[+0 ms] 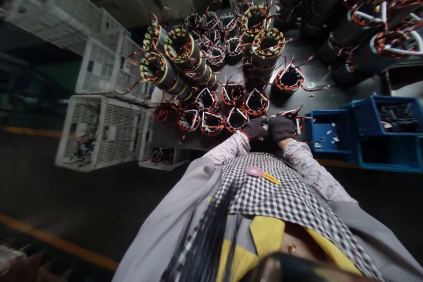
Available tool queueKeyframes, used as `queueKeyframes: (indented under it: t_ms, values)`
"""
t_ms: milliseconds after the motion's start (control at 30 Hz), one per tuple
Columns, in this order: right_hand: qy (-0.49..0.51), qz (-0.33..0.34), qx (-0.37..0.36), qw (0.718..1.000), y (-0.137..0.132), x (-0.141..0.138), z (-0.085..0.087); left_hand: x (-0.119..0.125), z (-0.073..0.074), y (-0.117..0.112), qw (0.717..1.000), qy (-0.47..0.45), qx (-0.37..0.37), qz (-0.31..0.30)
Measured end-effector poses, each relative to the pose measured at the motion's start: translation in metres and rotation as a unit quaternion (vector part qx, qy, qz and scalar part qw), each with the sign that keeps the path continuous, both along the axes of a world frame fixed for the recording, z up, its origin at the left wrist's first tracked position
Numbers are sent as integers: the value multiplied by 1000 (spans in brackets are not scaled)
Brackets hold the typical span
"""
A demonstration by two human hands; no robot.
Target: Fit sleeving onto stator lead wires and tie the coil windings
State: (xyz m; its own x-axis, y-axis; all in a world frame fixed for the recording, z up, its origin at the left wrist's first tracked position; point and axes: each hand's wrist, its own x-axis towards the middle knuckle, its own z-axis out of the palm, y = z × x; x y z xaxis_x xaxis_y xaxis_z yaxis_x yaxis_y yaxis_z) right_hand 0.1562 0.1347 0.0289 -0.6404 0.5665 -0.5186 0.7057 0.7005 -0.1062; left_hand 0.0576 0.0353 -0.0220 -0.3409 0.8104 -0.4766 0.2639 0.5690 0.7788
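Left hand (254,128), right hand (281,128): gloved, curled together at stator (296,118) on table (330,83) front edge; grip impossible to tell. Blue bin (322,153) alongside: white scraps. Farther blue bin (361,119): dark pieces. White crate (112,128): tangled wires.

Dark gloves on left hand (254,128) and right hand (281,128) — pale floral sleeves (231,145), checked apron (264,194).

Both arms bent forward, forearms converging; left hand (254,128) and right hand (281,128) in dark gloves, side by side, almost touching, knuckles up, fingers curled under.
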Motion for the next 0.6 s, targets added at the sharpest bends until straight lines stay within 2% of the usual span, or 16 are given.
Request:
queueKeyframes:
  t_ms: [133, 333, 467, 600]
  values:
    - [3, -59, 18, 998, 1, 17, -2, -3, 2, -3, 1000, -23, 14, -1]
    - [43, -88, 53, 994, 12, 48, 8, -2, 1, -4, 1000, -12, 5, 14]
    - [39, -56, 34, 997, 6, 34, 8, 0, -1, -3, 1000, -1, 11, 2]
    - [18, -57, 26, 998, 0, 12, -1, 0, -5, -2, 999, -19, 26, 2]
